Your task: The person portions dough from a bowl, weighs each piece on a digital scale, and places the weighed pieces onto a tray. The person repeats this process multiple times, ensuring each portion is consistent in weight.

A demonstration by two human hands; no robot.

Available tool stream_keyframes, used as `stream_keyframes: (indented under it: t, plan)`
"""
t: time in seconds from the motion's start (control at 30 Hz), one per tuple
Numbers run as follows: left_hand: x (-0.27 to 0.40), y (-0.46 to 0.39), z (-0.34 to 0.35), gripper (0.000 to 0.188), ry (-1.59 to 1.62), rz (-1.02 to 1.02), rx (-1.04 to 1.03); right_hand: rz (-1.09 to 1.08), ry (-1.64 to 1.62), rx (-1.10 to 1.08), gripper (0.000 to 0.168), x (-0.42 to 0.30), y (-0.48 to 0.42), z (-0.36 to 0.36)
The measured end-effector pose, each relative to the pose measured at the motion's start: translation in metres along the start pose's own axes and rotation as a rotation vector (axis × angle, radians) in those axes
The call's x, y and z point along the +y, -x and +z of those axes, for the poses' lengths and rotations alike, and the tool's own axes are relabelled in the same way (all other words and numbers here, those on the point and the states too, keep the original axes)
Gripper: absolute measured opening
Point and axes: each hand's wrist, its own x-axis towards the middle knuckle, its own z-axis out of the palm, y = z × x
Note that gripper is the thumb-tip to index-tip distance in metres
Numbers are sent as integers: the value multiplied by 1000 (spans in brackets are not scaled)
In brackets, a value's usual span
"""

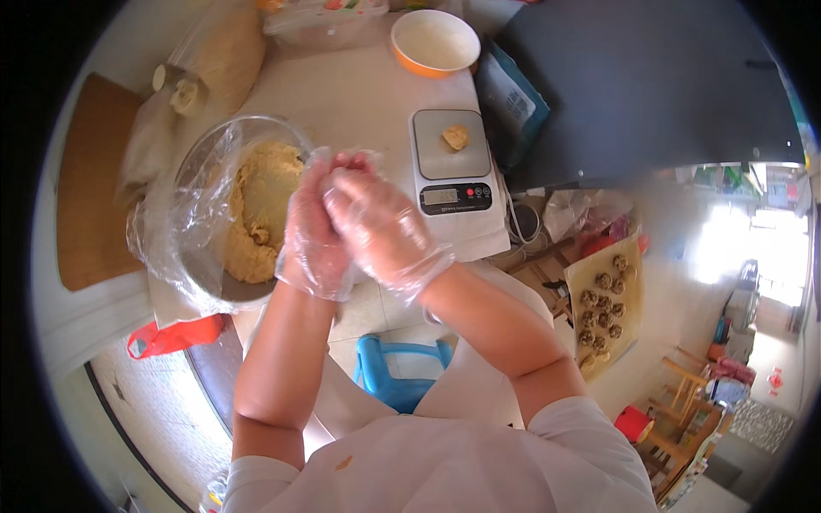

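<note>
My left hand (315,218) and my right hand (378,221), both in clear plastic gloves, are pressed together beside the bowl's right rim. Whatever may lie between the palms is hidden. Yellowish dough (247,256) fills part of the round bowl (247,296) on the left, with crumpled clear plastic film (192,205) over its left side. To the right of my hands stands a digital kitchen scale (454,186). One small lump of dough (455,137) sits on its metal plate.
An orange bowl (435,70) with a white inside stands at the table's back right. A tray (616,256) on the right bears several dark, speckled balls (603,301) and a few pale pieces. A blue plastic stool (394,375) is below the table. A red plastic bag (186,335) hangs at lower left.
</note>
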Motion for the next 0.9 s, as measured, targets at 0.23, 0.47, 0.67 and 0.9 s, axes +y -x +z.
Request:
stream_keyframes:
  t: [0.23,0.47,0.67,0.9]
  plan:
    - [6,3,-1,26,-31,27,-80,-135,37,116,31,3,-1,8]
    - [2,3,2,25,-48,10,-31,-83,9,68,26,5,5,5]
    - [5,4,0,26,-64,-16,-54,-111,4,107,23,5,4,6]
    - [2,6,4,23,-28,-10,-6,-99,24,97,20,3,4,4]
